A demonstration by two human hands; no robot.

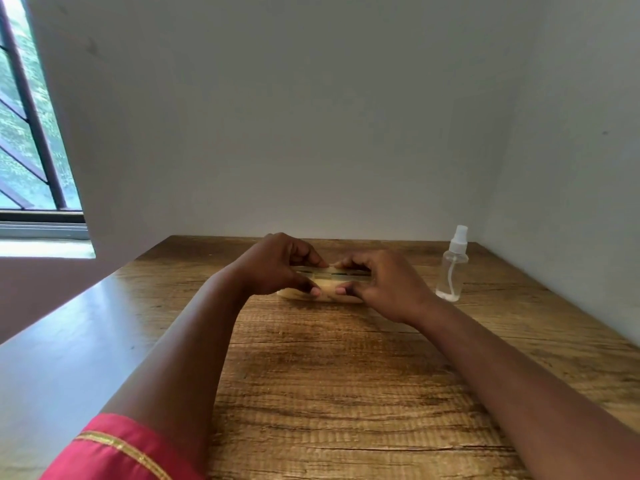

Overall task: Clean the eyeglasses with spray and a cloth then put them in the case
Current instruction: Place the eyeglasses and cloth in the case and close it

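A pale yellowish eyeglass case [329, 284] lies on the wooden table [346, 375] near its far edge. Both hands hold it from either side. My left hand [277, 266] grips its left end, fingers curled over the top and thumb at the front. My right hand [381, 284] grips the right end the same way. A thin gap shows between the case's lid and base. The eyeglasses and the cloth are not visible; the hands hide most of the case. A clear spray bottle [453, 266] with a white nozzle stands upright to the right of the case.
A grey-white wall [311, 133] rises right behind the table and along its right side. A window [27, 133] with dark bars is at the far left. My red sleeve [114, 452] with gold trim shows at the lower left.
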